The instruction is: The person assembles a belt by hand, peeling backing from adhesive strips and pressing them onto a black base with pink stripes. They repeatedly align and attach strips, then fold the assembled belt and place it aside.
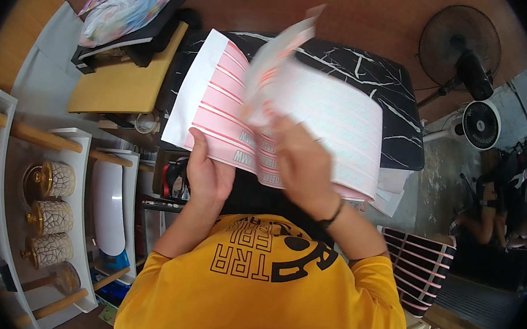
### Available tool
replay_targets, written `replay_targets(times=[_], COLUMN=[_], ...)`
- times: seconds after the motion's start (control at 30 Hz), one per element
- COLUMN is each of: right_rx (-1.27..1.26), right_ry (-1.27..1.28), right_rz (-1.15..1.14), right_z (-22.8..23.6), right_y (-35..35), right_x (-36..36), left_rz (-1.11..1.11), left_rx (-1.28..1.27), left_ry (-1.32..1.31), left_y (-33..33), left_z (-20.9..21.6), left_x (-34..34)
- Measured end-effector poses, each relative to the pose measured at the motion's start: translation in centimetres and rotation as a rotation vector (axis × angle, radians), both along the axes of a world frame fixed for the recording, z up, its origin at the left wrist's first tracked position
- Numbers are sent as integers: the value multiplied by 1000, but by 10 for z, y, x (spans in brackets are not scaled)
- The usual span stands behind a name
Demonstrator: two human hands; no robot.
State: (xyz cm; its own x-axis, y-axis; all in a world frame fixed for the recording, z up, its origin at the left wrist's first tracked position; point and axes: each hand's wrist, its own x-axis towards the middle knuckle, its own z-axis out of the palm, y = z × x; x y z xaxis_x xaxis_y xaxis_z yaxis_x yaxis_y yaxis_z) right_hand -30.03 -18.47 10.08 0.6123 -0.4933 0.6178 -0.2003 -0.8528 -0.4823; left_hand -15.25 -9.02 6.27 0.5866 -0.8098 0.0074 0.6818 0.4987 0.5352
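My left hand (208,171) grips the near edge of a large pink and white printed sheet (222,101), its thumb on top and its fingers underneath. The sheet has pink bands with red lines and grey lettering, and its right part (336,121) is pale with faint rows of print. Over the middle of the sheet, my right hand (301,161) is closed and smeared by motion. From it a whitish, translucent strip (271,71) with orange-red marks rises and curls away, also blurred. The fingertips of my right hand are partly hidden.
Beneath the sheet is a black marble-patterned table (384,75). A yellow board (120,83) and a plastic bag (123,17) are at its left. White shelves with gold-lidded jars (52,215) stand at left. Two fans (462,47) and a striped chair (415,262) are on the right.
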Motion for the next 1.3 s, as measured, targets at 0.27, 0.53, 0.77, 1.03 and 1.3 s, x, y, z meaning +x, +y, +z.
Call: replay_targets(times=[0.27, 0.53, 0.77, 1.03, 1.3], right_rx=[346, 370, 130, 194, 683], right_ry=[-106, -271, -693, -323, -19], right_rz=[299, 180, 171, 360, 181], right_z=[-51, 12, 70, 21, -98], right_y=[16, -33, -88, -89, -75], right_x=[22, -23, -55, -115, -132], left_rz=[-353, 219, 43, -11, -358], left_rx=[-619, -48, 266, -216, 157], left_ry=[-194, -1107, -1145, -1357, -1037], left_y=[5, -24, -94, -81, -29], left_z=[-17, 25, 78, 22, -102], left_x=[11, 26, 72, 74, 62])
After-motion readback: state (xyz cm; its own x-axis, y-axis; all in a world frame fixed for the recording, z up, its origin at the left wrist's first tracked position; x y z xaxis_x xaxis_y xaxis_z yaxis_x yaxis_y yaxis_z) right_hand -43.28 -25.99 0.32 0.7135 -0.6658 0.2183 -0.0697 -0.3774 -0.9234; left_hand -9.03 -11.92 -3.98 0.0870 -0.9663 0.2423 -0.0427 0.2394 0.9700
